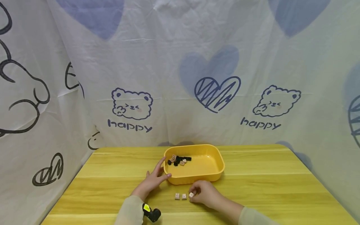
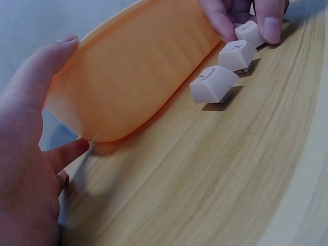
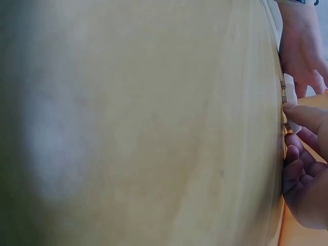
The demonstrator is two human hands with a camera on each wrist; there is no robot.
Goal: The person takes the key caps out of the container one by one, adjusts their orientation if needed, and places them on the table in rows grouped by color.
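In the head view, pinching a white keycap [image 1: 191, 194] between the thumb and fingers of the right hand [image 1: 204, 193], at the right end of a short row on the wooden tabletop [image 1: 267, 190]. Lining up there with a middle keycap [image 1: 184, 196] and a left keycap [image 1: 177, 196], all just in front of the yellow tray [image 1: 184, 180]. Spreading the left hand [image 1: 153, 180] wide at the tray's left end, touching it with thumb and fingertip. Seeing black pieces [image 1: 178, 160] and tan pieces [image 1: 182, 163] bunched at the left inside. Wearing a black device [image 1: 152, 215] on the left wrist; facing a pale cloth [image 1: 168, 72] printed with hearts, bears and "happy".

In the left wrist view, touching the rim with the left thumb and a lower corner with another finger — well apart. Showing the three keycaps in a slanting row beside the tray, with an X on the middle one, and holding the farthest between right thumb and finger.

In the right wrist view, looking mainly across blurred tabletop — catching both hands at the right edge, touching a partly hidden pale keycap with a right fingertip.
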